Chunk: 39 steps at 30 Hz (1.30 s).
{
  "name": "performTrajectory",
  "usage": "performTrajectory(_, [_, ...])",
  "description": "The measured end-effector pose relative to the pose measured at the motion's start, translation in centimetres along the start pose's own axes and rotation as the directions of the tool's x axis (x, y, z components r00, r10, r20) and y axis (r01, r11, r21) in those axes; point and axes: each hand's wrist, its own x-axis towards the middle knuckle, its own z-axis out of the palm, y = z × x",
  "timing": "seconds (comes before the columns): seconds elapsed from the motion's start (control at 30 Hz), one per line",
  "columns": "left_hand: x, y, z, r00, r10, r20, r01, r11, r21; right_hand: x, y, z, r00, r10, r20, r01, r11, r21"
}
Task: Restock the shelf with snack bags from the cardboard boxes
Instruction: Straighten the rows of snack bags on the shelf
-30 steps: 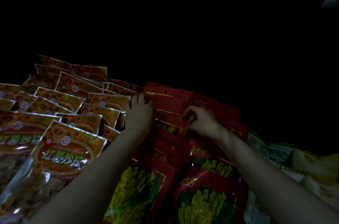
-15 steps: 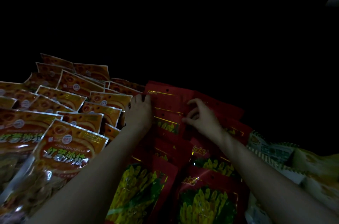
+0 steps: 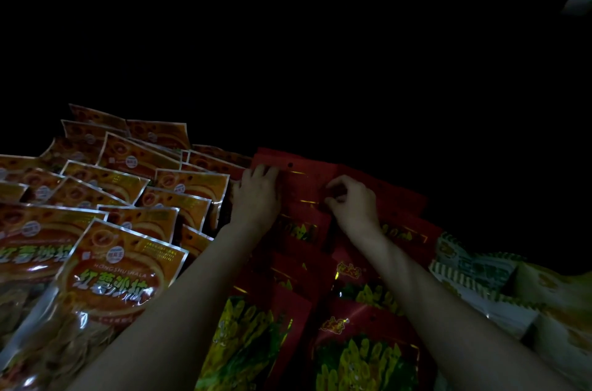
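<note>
At the back of the red rows: a red bag (image 3: 301,176) lay flat, its top edge with a punched hole farthest from the camera; both hands were on it
Left hand (image 3: 256,195): fingers curled over the bag's left edge; whether they gripped it or only pressed could not be told
Right hand (image 3: 352,201): fingers curled down, seemingly pinching the bag's film near its middle
Handling: the bag looked light, thin and glossy, so likely slippery and quick to crumple; its contents seemed brittle; the sealed top strip by the hole, or the side seams, looked the safest places to hold
Surface: overlapping red bags (image 3: 362,349) ran toward the camera; orange bags (image 3: 121,272) lay fanned just left; pale bags (image 3: 474,272) sat right; the shelf under them was hidden
Room: very dark; nothing beyond the bags could be made out; no cardboard box showed
</note>
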Motion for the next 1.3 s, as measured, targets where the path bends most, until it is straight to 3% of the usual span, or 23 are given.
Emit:
performTrajectory(0.1, [0.6,0.5,-0.5,0.989,-0.048,-0.139,0.023,0.984,-0.176,-0.1,-0.1,-0.1,0.999,-0.030,0.039,0.026,0.994,0.104])
performTrajectory(0.27, [1.1,2.7,0.0,0.999,0.012,-0.052,-0.026,0.959,-0.283,0.5,-0.1,-0.4,0.991,-0.008,0.134,-0.035,0.949,0.314])
performTrajectory(0.43, [1.1,2.5,0.0,0.999,0.016,-0.049,-0.032,0.935,-0.354,1.0,0.5,-1.7,0.990,0.044,0.131,-0.095,0.903,0.419])
performTrajectory(0.63, [0.2,2.0,-0.6,0.992,0.106,-0.062,-0.121,0.935,-0.335,1.9,0.5,-1.9,0.984,-0.097,0.149,0.082,0.991,0.104])
performTrajectory(0.9, [-2.0,0.6,-0.9,0.973,0.203,-0.112,-0.222,0.954,-0.200,2.3,-0.4,-2.0,0.995,-0.104,0.009,0.104,0.991,-0.084])
performTrajectory(1.03, [-2.8,0.7,-0.9,0.970,0.245,-0.012,-0.245,0.968,-0.061,2.4,-1.0,-2.4,0.989,-0.145,-0.031,0.140,0.982,-0.130])
performTrajectory(1.13, [-2.8,1.4,-0.9,0.956,0.254,0.144,-0.262,0.964,0.040,2.3,-1.1,-1.6,0.990,-0.140,-0.022,0.134,0.974,-0.182])
performTrajectory(1.23, [-2.3,2.3,-0.2,0.929,0.191,0.318,-0.241,0.962,0.128,1.9,0.0,-0.4,0.994,-0.081,0.074,0.096,0.966,-0.240])
performTrajectory(1.3, [-2.0,2.9,0.2,0.922,0.139,0.362,-0.208,0.965,0.161,1.8,0.3,-0.7,0.997,-0.057,0.059,0.066,0.982,-0.178])
